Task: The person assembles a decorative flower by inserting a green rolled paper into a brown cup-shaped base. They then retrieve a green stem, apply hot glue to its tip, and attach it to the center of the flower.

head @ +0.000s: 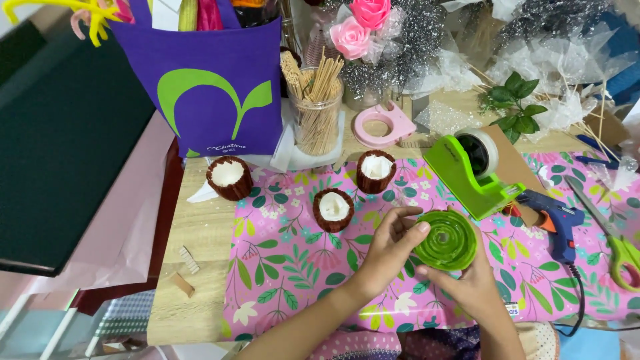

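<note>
Both hands, left hand (387,250) and right hand (470,283), clasp a green coiled ribbon disc (445,240) at centre-right, its flat spiral face upward. Above-left, three brown ribbed cups (333,209) hold white filling; a clear jar (317,113) holds wooden sticks beside a purple bag (213,80) with a green sprout emblem

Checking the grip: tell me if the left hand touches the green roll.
Touching: the head view shows the left hand's thumb pressed on the green roll's rim, no gap.
</note>
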